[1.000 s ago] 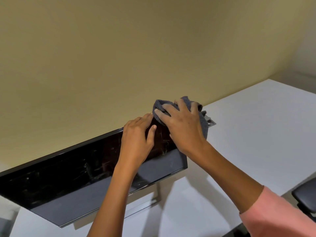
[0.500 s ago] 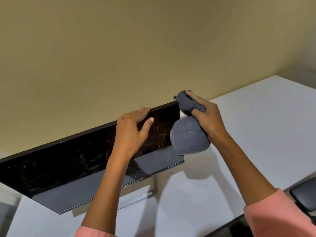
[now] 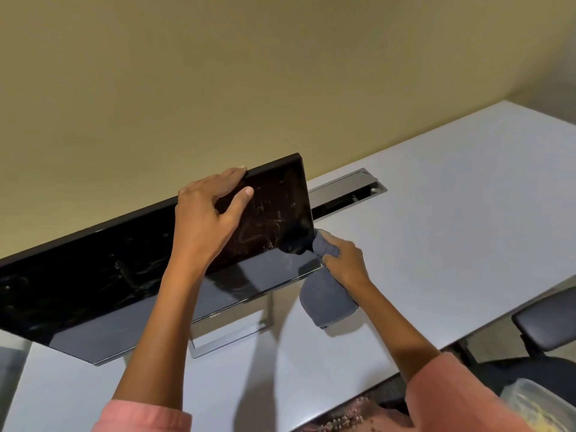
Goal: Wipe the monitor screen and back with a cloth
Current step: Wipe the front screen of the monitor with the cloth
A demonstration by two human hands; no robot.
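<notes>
On the white table [image 3: 436,213] stands the black flat monitor [image 3: 109,275] — her left hand [image 3: 205,219] grips its top edge, fingers curled over, while her right hand [image 3: 346,263] clutches a bunched grey cloth [image 3: 327,300] at the screen's lower right corner.

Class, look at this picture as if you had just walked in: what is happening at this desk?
A person is cleaning a monitor that stands on a white desk. The left hand grips the monitor's top edge, fingers over the top and thumb on the smeared dark screen. The right hand holds a bunched grey cloth against the monitor's lower right corner. Streaks show on the screen. The back is out of view.
</notes>
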